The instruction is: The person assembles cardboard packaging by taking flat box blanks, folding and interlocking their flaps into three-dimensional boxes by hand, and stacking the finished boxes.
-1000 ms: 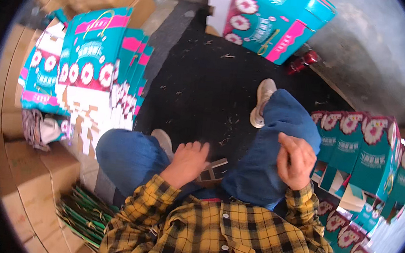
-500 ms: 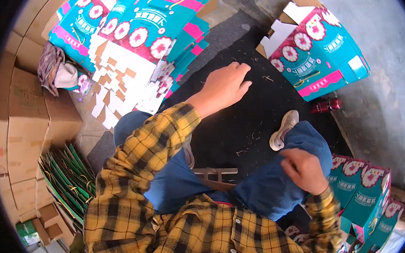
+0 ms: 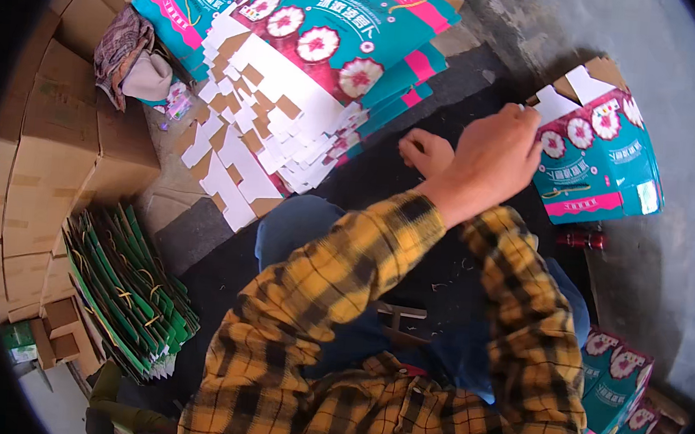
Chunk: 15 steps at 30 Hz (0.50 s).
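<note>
a: position of the left hand [image 3: 426, 151]?
b: low over the dark mat [image 3: 458, 266], fingers curled loosely, just beside the stack of flat teal cartons [image 3: 328, 44]; contact cannot be confirmed.
a: and the right hand [image 3: 495, 159]?
b: raised, fingertips pressed together at the white flap of the folded teal box [image 3: 597, 155]; whether it pinches the flap cannot be determined. the box lies on the concrete floor [image 3: 688, 244], at the mat edge.
</note>
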{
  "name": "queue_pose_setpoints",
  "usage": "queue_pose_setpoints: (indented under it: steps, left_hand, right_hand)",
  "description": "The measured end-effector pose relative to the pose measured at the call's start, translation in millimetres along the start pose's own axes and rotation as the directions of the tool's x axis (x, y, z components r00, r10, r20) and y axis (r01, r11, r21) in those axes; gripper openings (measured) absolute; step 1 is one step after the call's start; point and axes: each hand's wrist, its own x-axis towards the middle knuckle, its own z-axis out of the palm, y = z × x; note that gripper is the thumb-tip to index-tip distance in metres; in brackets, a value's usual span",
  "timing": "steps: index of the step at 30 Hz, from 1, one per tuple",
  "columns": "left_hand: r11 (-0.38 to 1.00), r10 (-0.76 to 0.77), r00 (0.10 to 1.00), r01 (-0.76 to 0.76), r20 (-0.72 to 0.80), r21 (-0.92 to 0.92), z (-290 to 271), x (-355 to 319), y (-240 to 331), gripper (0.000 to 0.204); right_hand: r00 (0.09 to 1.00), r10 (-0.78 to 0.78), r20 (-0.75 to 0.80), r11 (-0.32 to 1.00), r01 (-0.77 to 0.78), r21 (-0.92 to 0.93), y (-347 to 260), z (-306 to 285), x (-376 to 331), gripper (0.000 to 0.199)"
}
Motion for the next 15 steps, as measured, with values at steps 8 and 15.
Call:
queue_pose_setpoints:
  steps: [8, 15]
  left_hand:
    - [0.997, -0.045, 0.999, 0.046, 0.030, -0.059, -15, -2, 4, 0.020]
    - [1.000, -0.002, 0.998, 0.002, 0.060, 0.005, -12, 0, 2, 0.025]
  right_hand:
    - [0.852, 0.522, 0.029, 0.828, -0.499, -0.255, -11, 141, 59, 0.043]
    - [0.872, 0.455, -0.180, 0.844, -0.487, -0.223, 28, 165, 76, 0.039]
